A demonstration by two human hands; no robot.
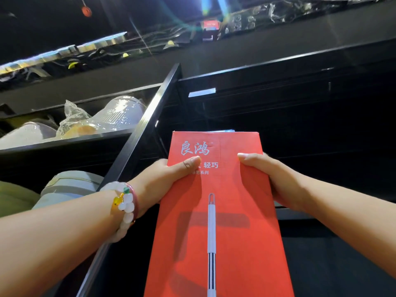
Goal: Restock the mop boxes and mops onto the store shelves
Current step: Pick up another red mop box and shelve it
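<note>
You have the red mop box [216, 211] raised lengthwise in front of you, its far end aimed at twelve o'clock into the dark shelf bay [300, 129] right of the black upright [150, 116]. Your left hand [169, 179] clamps its left edge at nine o'clock, thumb on the printed face; your right hand [276, 179] clamps the right edge at three o'clock. Keep both grips level so the box goes in square, and steer clear of the upright. A thin blue edge shows just past the box's far end, likely stock already there, so I'd slide in gently. The plastic-wrapped bowls [107, 118] at ten o'clock belong to the neighbouring bay.
</note>
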